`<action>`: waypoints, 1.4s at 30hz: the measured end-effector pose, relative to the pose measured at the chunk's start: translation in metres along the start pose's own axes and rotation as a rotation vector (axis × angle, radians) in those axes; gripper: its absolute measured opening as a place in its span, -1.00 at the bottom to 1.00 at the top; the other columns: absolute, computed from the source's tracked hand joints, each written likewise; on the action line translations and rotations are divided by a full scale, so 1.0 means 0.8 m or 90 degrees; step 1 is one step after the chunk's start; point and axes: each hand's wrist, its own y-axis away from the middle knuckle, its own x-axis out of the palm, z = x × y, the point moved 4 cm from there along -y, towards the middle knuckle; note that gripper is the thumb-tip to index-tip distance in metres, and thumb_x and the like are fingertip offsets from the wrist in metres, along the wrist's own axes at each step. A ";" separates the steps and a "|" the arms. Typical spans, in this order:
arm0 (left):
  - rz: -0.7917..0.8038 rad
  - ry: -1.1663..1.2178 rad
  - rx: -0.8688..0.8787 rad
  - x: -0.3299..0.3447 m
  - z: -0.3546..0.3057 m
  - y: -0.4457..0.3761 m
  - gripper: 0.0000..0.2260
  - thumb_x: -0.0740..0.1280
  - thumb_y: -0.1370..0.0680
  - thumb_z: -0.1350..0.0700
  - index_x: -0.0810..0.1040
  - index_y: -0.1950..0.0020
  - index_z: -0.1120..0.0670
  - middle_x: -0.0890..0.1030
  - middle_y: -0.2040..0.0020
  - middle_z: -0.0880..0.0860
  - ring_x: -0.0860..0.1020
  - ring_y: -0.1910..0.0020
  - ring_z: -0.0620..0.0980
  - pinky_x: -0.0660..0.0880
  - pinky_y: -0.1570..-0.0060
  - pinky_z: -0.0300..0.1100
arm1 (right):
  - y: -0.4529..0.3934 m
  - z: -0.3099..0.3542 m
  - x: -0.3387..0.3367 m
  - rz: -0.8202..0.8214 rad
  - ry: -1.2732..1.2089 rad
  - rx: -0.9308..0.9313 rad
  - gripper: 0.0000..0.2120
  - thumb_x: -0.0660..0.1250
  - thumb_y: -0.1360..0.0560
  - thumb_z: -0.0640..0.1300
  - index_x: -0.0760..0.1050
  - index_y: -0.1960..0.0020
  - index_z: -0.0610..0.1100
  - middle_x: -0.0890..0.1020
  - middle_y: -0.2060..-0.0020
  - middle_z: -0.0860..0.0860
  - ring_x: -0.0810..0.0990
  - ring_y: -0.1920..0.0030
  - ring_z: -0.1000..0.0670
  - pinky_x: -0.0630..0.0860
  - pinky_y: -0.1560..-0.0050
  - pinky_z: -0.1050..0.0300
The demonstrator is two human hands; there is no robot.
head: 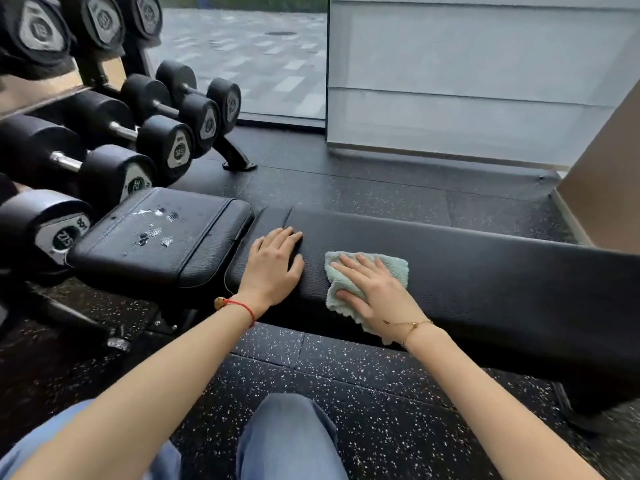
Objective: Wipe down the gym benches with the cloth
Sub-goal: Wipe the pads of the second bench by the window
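Note:
A black padded gym bench (pixel 485 268) runs across the view, with a separate seat pad (pixel 156 244) at its left end. The seat pad carries pale wet-looking spots on top. A light green cloth (pixel 381 265) lies on the long pad near its left end. My right hand (pixel 370 289) presses flat on the cloth with fingers spread and the thumb on the cloth's lower fold. My left hand (pixel 273 265) rests flat on the bare pad just left of the cloth, fingers straight.
A dumbbell rack (pixel 114 133) with several black dumbbells stands at the left, close behind the seat pad. Speckled black rubber floor (pixel 346 375) lies between my knees and the bench. A window and a white wall panel (pixel 467 81) stand behind; a tan wall (pixel 606 188) is at right.

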 end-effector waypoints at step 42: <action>-0.114 0.075 -0.109 -0.137 0.425 0.027 -0.42 0.03 -0.50 -0.09 0.41 -0.46 0.11 0.38 -0.47 0.14 0.30 -0.47 0.10 0.23 -0.47 0.04 | -0.285 0.285 0.172 0.048 -0.021 -0.074 -0.51 0.11 -0.60 0.11 0.13 -0.51 0.16 0.11 -0.52 0.16 -0.06 -0.52 0.10 -0.23 -0.51 0.08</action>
